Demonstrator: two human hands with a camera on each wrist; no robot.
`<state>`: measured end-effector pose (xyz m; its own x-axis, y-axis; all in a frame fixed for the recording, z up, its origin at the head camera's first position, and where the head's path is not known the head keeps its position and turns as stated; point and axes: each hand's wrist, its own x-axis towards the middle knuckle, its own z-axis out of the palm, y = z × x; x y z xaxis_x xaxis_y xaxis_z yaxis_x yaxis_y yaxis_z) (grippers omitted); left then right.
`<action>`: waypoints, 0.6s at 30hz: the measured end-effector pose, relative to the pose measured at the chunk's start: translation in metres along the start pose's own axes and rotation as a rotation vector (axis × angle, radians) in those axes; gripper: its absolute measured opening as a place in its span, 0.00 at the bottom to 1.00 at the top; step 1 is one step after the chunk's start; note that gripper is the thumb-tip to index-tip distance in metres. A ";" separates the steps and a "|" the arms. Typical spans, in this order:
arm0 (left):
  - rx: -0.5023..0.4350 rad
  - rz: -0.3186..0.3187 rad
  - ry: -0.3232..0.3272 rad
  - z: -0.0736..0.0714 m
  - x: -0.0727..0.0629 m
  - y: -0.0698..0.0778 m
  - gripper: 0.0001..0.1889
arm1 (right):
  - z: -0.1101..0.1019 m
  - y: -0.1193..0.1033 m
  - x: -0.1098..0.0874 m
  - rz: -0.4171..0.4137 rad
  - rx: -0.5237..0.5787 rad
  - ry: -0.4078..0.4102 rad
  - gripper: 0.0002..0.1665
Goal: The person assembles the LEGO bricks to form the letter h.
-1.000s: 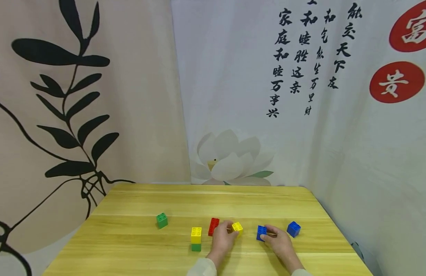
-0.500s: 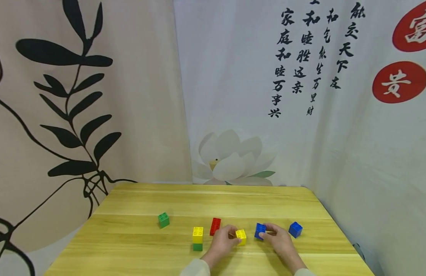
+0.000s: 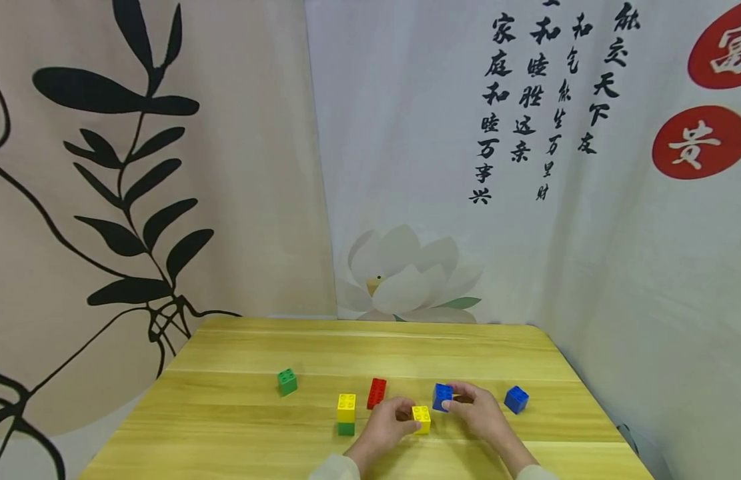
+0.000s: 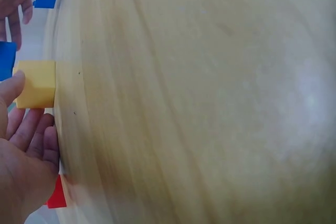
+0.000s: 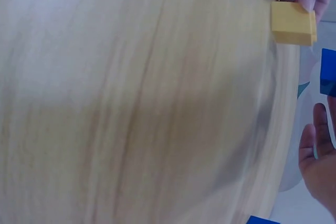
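Observation:
My left hand (image 3: 387, 427) pinches a yellow toy building brick (image 3: 421, 420) between thumb and fingers, low over or on the table. In the left wrist view, the thumb presses on that yellow brick (image 4: 37, 85). Just to its right, my right hand (image 3: 481, 410) grips a blue building brick (image 3: 442, 397), which appears raised off the table. The right wrist view catches only part of this blue brick (image 5: 328, 72), above the curled fingers. A narrow gap separates the two held bricks. Behind the left hand lies a red brick (image 3: 376, 393).
Left of the left hand stands a yellow brick (image 3: 346, 406) joined with a green brick (image 3: 346, 429). Another green brick (image 3: 287, 382) sits farther left. Beyond the right hand is a second blue brick (image 3: 517, 399). All rest on a wooden table (image 3: 256, 440) before a printed curtain (image 3: 274, 167).
The yellow brick in my left hand has moved nearer to me and slightly right. My right hand has carried its blue brick leftward, narrowing the gap between them. The head view has shifted slightly.

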<state>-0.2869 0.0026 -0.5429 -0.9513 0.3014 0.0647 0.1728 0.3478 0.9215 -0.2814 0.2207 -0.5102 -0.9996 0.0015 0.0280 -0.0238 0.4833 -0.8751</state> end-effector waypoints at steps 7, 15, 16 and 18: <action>-0.003 -0.001 -0.010 -0.001 0.001 -0.003 0.13 | 0.002 -0.006 -0.002 -0.090 0.045 -0.095 0.28; -0.007 0.011 -0.025 -0.002 0.002 -0.005 0.13 | 0.008 -0.009 -0.001 -0.139 0.048 -0.154 0.27; -0.015 0.000 -0.031 -0.003 0.002 -0.005 0.14 | 0.008 -0.009 -0.001 -0.142 0.054 -0.161 0.28; -0.030 -0.024 -0.044 -0.004 0.003 -0.005 0.14 | 0.010 -0.009 -0.001 -0.149 0.066 -0.178 0.27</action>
<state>-0.2913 -0.0015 -0.5455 -0.9429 0.3320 0.0264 0.1419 0.3287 0.9337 -0.2808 0.2079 -0.5075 -0.9717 -0.2225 0.0794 -0.1668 0.4082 -0.8975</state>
